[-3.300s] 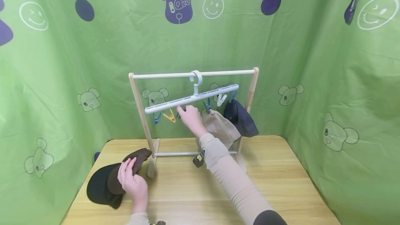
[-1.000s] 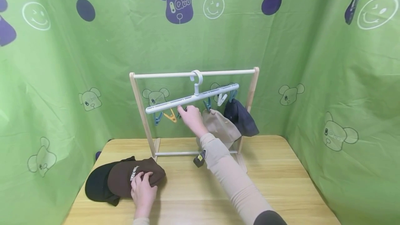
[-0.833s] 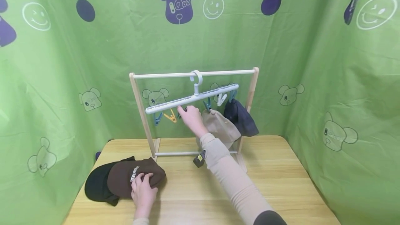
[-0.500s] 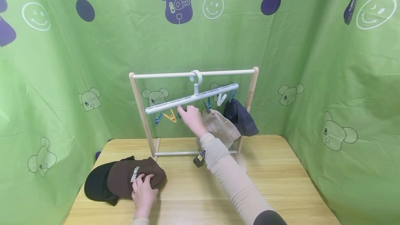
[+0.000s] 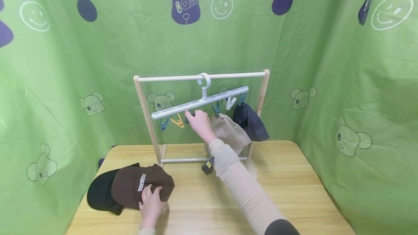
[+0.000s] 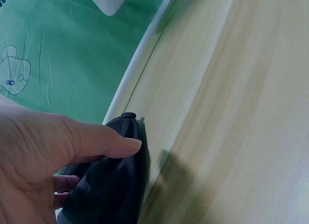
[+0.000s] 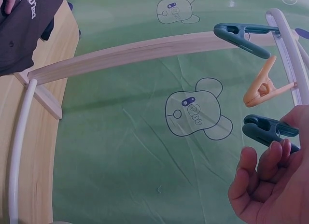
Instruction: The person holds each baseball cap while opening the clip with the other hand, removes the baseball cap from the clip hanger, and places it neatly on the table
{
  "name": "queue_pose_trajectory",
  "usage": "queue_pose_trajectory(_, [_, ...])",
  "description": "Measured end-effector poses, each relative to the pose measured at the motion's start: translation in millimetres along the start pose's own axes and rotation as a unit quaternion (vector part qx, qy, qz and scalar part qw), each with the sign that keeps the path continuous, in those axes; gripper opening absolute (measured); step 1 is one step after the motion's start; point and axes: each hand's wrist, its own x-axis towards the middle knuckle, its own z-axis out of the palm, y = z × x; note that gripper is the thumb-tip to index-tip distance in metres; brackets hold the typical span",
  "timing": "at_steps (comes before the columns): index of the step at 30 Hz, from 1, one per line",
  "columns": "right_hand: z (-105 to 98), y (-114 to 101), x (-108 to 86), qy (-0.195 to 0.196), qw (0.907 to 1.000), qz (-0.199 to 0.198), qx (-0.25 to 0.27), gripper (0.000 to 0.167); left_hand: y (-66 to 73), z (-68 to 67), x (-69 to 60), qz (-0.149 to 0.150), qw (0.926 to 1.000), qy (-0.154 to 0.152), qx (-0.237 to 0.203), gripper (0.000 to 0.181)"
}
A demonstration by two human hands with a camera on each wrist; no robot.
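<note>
On the table's left, a brown baseball cap (image 5: 128,188) with white lettering overlaps a black cap (image 5: 102,190). My left hand (image 5: 152,205) holds the brown cap's crown; in the left wrist view the thumb (image 6: 116,142) presses dark cloth, other fingers partly hidden behind it. My right hand (image 5: 200,123) is raised under the pale hanger (image 5: 183,108), pinching a dark green clothespin (image 7: 264,129). Left of it hang a yellow clothespin (image 5: 177,121) and a blue-green one (image 5: 164,123). Farther right a beige cap (image 5: 230,131) and a navy cap (image 5: 250,122) hang clipped.
The hanger hooks over the top bar (image 5: 169,78) of a wooden rack and tilts down to the left. A white clothespin (image 5: 230,103) hangs between the two clipped caps. Green printed curtains (image 5: 114,46) surround the wooden table (image 5: 287,191).
Since the earliest frame, my left hand has brought the brown cap right and turned its lettering into view. Lately that hand slid slightly down it. My right hand stays at the clothespin.
</note>
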Motion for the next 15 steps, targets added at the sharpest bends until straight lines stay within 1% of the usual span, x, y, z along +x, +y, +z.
queue_pose_trajectory(4, [-0.3, 0.1, -0.7, 0.002, 1.0, -0.003, 0.0, 0.048, -2.7, 1.9, 0.7, 0.002, 0.9999, -0.012, -0.001, 0.069])
queue_pose_trajectory(6, [-0.4, 0.4, -1.1, 0.002, 1.0, -0.004, 0.001, 0.048, -3.4, 2.9, 1.5, 0.004, 0.9998, -0.018, -0.009, 0.069])
queue_pose_trajectory(8, [-0.3, 0.7, -1.2, 0.001, 1.0, -0.005, 0.003, 0.049, -4.6, 3.4, 3.0, 0.004, 0.9997, -0.018, -0.018, 0.066])
queue_pose_trajectory(12, [-0.5, 0.6, -0.6, -0.002, 1.0, -0.005, 0.006, 0.049, -5.5, 0.3, 6.4, -0.001, 0.9991, -0.016, -0.04, 0.06])
queue_pose_trajectory(15, [-0.5, 0.7, 0.1, -0.004, 1.0, -0.003, 0.004, 0.049, -3.5, -4.2, 7.5, -0.005, 0.9987, -0.016, -0.049, 0.057])
